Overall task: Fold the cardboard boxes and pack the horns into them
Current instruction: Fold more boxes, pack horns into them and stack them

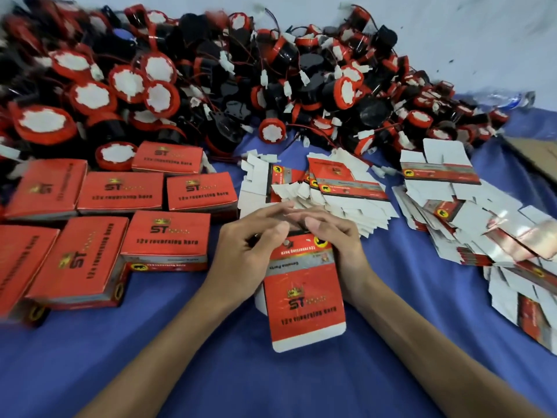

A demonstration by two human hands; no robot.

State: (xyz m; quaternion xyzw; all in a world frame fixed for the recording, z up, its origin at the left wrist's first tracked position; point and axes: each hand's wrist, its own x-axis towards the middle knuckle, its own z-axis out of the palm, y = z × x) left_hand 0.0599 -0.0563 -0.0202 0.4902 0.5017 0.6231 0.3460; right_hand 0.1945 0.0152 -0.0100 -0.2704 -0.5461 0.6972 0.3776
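Note:
A red cardboard box (304, 300) printed "ST 12v reversing horn" stands partly folded on the blue cloth, its long flap pointing toward me. My left hand (244, 251) grips its upper left side, fingers curled over the top edge. My right hand (337, 239) holds the upper right side, thumb on the top. A large heap of black and red horns (211, 86) with white connectors fills the back. Flat unfolded boxes (331, 188) lie fanned just beyond my hands.
Several closed red boxes (120, 191) sit in rows at the left. More flat box blanks (470, 212) are strewn at the right. Blue cloth (211, 372) covers the surface in front. A brown cardboard sheet (539, 155) shows at the far right edge.

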